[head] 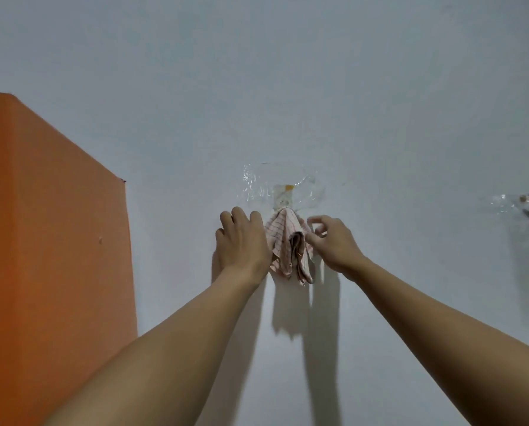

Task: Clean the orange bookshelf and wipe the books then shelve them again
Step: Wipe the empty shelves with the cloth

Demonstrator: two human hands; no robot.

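Hanging from a clear stick-on hook (283,198) on the pale wall (349,87): a small checked cloth (287,241), pinkish-white with fine red lines, bunched at the top where the hook takes it and fanning down into loose folds. Off to the left, well apart from the cloth, the flat side of the orange bookshelf (54,226); no books in view. A second clear hook (525,207) near the right edge, holding nothing that can be made out. Left hand (244,241) raised beside the cloth, fingers fairly straight and spread, seemingly laid against the wall, its thumb side just touching or nearly touching the cloth's left folds (hard to say which). Right hand (333,241) at the cloth's right edge, thumb and forefinger drawn together in a pinch at or just by the fabric; whether that grip actually has cloth in it cannot be told. Judged from the drape: light, limp, thin fabric, nothing fragile, nothing slippery, likely to collapse into whatever shape the hand gives it. Best taken high, close under the hook where the folds gather, then lifted up and off rather than pulled downward, since a downward tug could strain the adhesive pad. Lower corners offer an easy pinch but only a trailing hold.
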